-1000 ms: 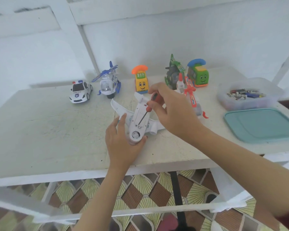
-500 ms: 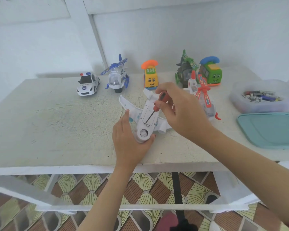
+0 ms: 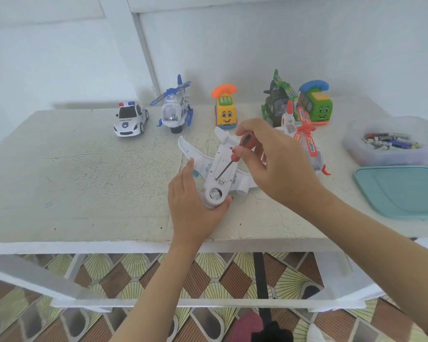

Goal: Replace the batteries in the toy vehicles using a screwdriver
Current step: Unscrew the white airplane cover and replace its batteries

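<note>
A white toy airplane (image 3: 223, 166) lies belly-up on the table (image 3: 84, 183), nose toward me. My left hand (image 3: 193, 208) grips its nose end and holds it steady. My right hand (image 3: 272, 161) holds a small screwdriver (image 3: 235, 154) with a red and black handle, pinched between thumb and fingers. Its tip rests at a screw on the belly cover of the airplane.
Along the back stand a police car (image 3: 130, 118), a blue-white helicopter (image 3: 174, 112), a yellow phone car (image 3: 224, 107), a dark green helicopter (image 3: 277, 99) and a green phone car (image 3: 315, 103). A red-white helicopter (image 3: 304, 139) lies behind my right hand. A tub of batteries (image 3: 391, 141) and its teal lid (image 3: 403, 191) sit at the right.
My head has shifted, so the whole scene sits more to the right in view. My right hand has turned a little on the screwdriver, whose tip stays on the airplane's belly.
</note>
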Demonstrator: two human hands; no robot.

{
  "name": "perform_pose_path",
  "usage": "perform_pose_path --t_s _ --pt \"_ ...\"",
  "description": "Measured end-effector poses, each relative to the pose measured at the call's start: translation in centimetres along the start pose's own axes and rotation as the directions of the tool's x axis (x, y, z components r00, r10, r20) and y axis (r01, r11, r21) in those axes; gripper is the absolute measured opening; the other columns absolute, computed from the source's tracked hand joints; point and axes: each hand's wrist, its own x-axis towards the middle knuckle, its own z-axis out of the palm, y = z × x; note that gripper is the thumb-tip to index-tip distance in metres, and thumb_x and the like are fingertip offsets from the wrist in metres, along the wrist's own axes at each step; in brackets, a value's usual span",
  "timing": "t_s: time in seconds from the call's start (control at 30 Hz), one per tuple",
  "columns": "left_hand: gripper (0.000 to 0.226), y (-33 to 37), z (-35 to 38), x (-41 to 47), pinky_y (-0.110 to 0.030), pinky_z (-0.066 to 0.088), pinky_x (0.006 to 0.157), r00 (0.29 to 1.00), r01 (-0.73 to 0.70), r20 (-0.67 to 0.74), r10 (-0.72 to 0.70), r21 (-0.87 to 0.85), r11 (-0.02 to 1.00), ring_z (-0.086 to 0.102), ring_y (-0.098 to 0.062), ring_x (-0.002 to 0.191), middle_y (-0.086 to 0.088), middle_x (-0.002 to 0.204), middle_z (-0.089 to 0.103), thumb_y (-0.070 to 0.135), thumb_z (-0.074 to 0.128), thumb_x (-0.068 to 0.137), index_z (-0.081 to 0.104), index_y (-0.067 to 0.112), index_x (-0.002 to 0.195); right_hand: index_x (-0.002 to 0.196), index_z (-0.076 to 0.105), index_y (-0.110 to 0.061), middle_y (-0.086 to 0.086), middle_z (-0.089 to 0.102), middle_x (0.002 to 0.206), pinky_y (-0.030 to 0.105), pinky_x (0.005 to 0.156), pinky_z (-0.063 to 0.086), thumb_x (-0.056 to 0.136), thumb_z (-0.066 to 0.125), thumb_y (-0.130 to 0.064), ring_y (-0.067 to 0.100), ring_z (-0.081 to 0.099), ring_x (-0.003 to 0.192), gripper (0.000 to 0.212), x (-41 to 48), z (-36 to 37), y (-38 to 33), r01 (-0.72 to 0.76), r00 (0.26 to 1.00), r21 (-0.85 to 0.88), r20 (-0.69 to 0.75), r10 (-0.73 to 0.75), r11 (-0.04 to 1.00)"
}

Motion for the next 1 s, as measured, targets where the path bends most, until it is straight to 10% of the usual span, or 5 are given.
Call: perform_pose_path --t_s 0.8,1.0 --pt "0.095 0.07 -0.06 -0.01 -0.029 0.031 0.102 1.0 -0.016 -0.005 0.016 0.002 1.0 0.042 -0.021 0.116 -0.011 0.125 0.054 0.057 0.067 0.066 0.04 0.002 0.139 0.11 0.059 -0.011 -0.009 0.065 0.083 0.012 0.055 0.038 0.09 0.058 -0.023 0.004 0.05 0.064 0.023 -0.26 0.17 -0.44 0.079 0.995 -0.091 -0.054 -0.085 0.993" --pt "0.095 0.15 -0.05 -0.03 -0.028 0.03 0.101 1.0 -0.021 -0.01 0.021 -0.004 1.0 0.043 -0.021 0.115 -0.01 0.123 0.055 0.057 0.068 0.066 0.041 0.001 0.138 0.131 0.051 -0.007 -0.003 0.059 0.095 0.03 0.087 0.053 0.093 0.051 -0.007 0.014 0.064 0.087 0.039 0.2 0.09 -0.71 0.052 0.998 0.198 0.02 -0.057 0.979"
